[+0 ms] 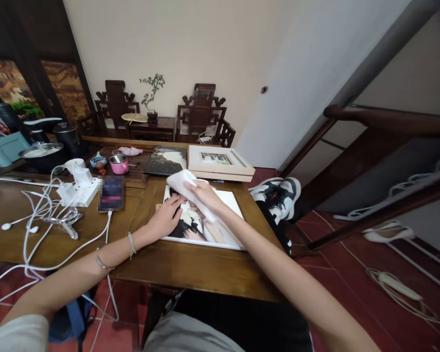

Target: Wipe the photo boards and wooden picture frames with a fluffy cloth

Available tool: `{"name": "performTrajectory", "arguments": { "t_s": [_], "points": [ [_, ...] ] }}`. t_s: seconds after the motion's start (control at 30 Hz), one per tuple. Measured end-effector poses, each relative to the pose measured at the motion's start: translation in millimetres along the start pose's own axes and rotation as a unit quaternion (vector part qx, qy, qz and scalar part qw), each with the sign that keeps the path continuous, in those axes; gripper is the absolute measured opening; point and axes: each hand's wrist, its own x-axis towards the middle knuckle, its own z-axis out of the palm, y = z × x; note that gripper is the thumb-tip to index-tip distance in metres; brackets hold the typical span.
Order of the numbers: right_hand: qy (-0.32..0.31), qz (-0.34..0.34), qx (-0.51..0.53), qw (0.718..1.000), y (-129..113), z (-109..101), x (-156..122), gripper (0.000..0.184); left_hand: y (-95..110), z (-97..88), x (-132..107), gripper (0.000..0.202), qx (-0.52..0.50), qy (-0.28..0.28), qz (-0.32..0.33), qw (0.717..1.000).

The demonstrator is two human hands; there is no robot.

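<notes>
A photo panel (192,229) with a white border lies flat on the brown wooden table (161,266) in front of me. My left hand (164,218) rests on its left side, fingers stretched out over the picture. In my right hand (204,196) is a bunched white cloth (179,180), held over the panel's upper part. The cloth and both hands cover some of the picture. Just behind the panel are a dark photo panel (165,161) and a stack of pale framed pictures (220,166).
To the left are a white power strip (84,193) with tangled cables, a phone (111,194) on a charging cable, a pink cup (119,165) and a pot (42,151). A person's sneakers (288,195) show past the table's right edge, near a dark wooden rail (388,122).
</notes>
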Motion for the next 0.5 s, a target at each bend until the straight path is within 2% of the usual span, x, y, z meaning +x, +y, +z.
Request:
{"name": "performTrajectory", "arguments": {
  "t_s": [0.1,0.2,0.37,0.43,0.5],
  "points": [
    [-0.025,-0.018,0.006,1.000,-5,11,17,0.040,-2,-0.7,0,0.036,-0.015,0.011,0.010,1.000],
    [-0.029,-0.030,-0.001,0.999,8,-4,10,0.042,-4,0.1,1,0.036,-0.024,0.016,0.014,0.999],
    [0.019,-0.017,-0.046,0.999,50,-66,-27,0.048,-5,2.1,2,0.039,-0.021,0.010,-0.001,1.000],
    [0.048,0.002,-0.081,0.996,64,-81,-51,0.049,-5,2.4,3,0.040,-0.022,0.009,-0.010,1.000],
    [0.052,0.004,-0.139,0.989,71,-83,-84,0.047,-6,2.9,3,0.040,-0.025,0.010,-0.010,1.000]
  ]
}}
